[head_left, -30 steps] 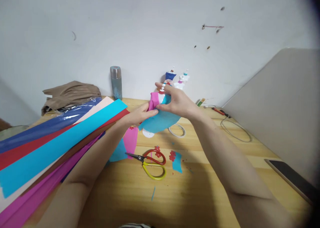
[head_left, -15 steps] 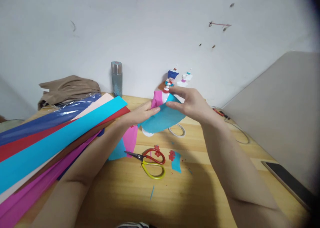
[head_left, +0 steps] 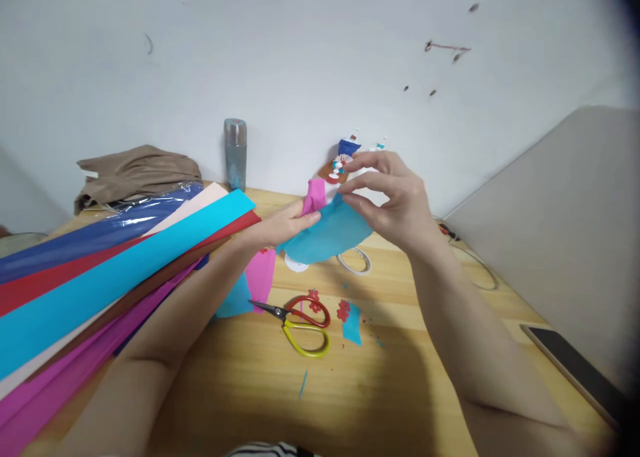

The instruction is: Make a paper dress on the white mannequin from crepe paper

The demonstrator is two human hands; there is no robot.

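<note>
Above the middle of the wooden table (head_left: 250,390) I hold up a bottle wrapped in blue paper (head_left: 327,233) with a pink paper band (head_left: 315,195) near its neck. My left hand (head_left: 285,223) grips the left side of it, fingers pressed against the pink band. My right hand (head_left: 395,200) pinches the top edge of the blue paper between thumb and fingertips. The bottle itself is mostly hidden under the paper.
Long coloured paper sheets (head_left: 100,277) fan across the left. Scissors (head_left: 300,320) with red and yellow handles lie below the hands, beside paper scraps (head_left: 353,323), a tape roll (head_left: 354,261), a metal flask (head_left: 235,153), brown cloth (head_left: 133,173), decorated bottles (head_left: 347,153), a phone (head_left: 570,363) and a cable (head_left: 475,270).
My right hand has lifted off the blue paper's side and now pinches its upper edge with raised fingers. The left hand has stayed put. The view has shifted slightly.
</note>
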